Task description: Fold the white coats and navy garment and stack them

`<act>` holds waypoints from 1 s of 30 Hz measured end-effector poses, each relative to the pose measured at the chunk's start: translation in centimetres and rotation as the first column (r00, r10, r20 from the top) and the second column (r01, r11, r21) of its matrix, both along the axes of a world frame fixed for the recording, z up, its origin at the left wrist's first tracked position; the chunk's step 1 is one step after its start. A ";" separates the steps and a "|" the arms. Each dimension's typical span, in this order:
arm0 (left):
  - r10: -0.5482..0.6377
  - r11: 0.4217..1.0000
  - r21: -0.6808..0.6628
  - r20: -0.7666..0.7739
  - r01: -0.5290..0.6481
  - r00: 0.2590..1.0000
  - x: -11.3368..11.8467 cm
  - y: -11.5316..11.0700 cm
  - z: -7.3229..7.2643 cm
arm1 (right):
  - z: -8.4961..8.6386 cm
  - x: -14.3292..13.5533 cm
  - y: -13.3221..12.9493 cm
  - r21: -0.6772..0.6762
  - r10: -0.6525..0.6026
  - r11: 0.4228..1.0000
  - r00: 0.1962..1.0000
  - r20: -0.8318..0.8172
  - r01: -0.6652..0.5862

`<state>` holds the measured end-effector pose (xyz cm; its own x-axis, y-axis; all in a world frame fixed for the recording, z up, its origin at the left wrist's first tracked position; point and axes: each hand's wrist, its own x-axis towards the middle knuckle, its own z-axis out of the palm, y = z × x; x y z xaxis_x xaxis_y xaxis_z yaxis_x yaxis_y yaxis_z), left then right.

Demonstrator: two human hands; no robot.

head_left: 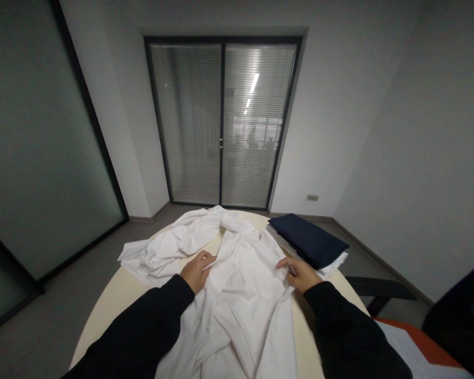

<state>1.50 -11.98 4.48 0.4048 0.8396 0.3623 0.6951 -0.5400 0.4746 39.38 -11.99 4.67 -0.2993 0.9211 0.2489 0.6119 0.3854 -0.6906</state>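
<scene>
A rumpled white shirt (245, 295) is spread over the middle of the round table and reaches down past the bottom of the view. My left hand (199, 270) pinches its left edge between thumb and fingers. On the opposite side, my right hand (299, 273) has its fingers curled on the right edge of the fabric. The cloth between the hands lies in loose folds. More bunched white cloth (169, 245), shaped like a sleeve, extends to the left; whether it belongs to the same piece I cannot tell.
A folded navy cloth (308, 239) rests on white folded fabric at the table's right edge. The cream tabletop (106, 310) shows at the left. Beside the table at lower right are a dark chair (464, 310) and an orange-and-white item (422, 345). Glass doors (221, 126) stand beyond.
</scene>
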 end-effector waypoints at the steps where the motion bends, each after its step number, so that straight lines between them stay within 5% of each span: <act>1: -0.010 1.000 0.005 -0.020 0.010 1.000 0.2 -0.1 0.1 | -0.1 -0.1 0.1 -0.002 -0.004 1.000 1.000 -0.002 0.004; 6: 0.037 0.998 -0.047 -0.061 -0.039 0.997 0.9 -0.2 -0.2 | -1.5 -0.2 0.8 0.072 -0.058 0.996 0.998 -0.040 0.061; 9: 0.201 0.963 -0.187 0.016 -0.194 0.980 1.2 0.7 -0.4 | -2.4 0.2 1.4 0.127 -0.080 0.989 0.997 -0.005 0.079; 11: 0.245 0.926 -0.323 0.114 -0.197 0.963 1.2 2.1 -0.4 | -2.9 0.5 1.8 0.156 -0.070 0.986 0.997 0.037 0.064; 15: 0.265 0.865 -0.495 0.319 -0.078 0.910 1.4 5.6 0.4 | -3.6 0.9 2.0 0.125 -0.117 0.987 0.986 0.123 0.101; 20: 0.160 0.771 -0.601 0.501 0.209 0.850 2.7 8.8 1.5 | -3.9 0.7 2.0 0.125 -0.179 0.980 0.966 0.186 0.158; 30: -0.024 0.908 -0.386 0.343 0.164 0.939 5.2 12.0 0.3 | -3.7 0.3 1.8 0.065 -0.183 0.983 0.962 0.202 0.173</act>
<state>6.67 0.03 4.75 0.4090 0.9040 0.1245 0.4209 -0.3079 0.8533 39.69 -10.19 0.93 -0.1813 0.9530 0.2429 0.8006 0.2864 -0.5263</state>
